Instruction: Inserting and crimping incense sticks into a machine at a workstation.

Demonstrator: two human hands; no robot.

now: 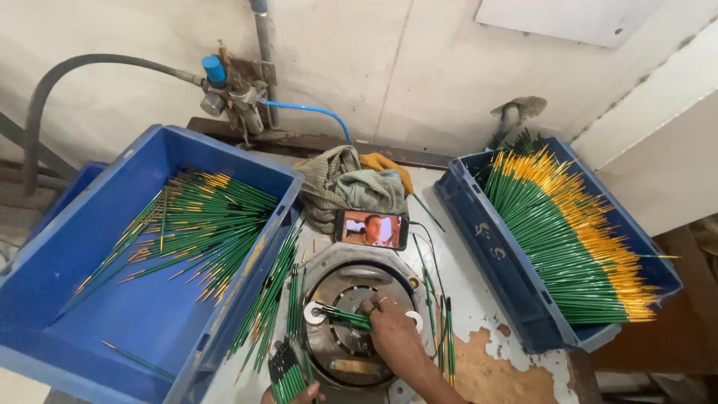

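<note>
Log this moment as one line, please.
right hand: holding green sticks on round metal fixture | left hand: gripping stick bundle

— Hemmed in left and right by blue bins (292,187) (479,224); phone (372,229) and rags (351,187) blocking behind the fixture (351,329).
— Open only along the chipped table edge (493,359), past loose sticks (445,329).

A pale, stained plaster wall (419,67) fills the back of the view, cracks running down it. A grey hose (67,71) curves along it to a metal valve fitting (235,97), with a thin blue tube (314,112) trailing off. Below, the white table (486,314) shows chipped paint, brown patches bare. Flat, even light.
</note>
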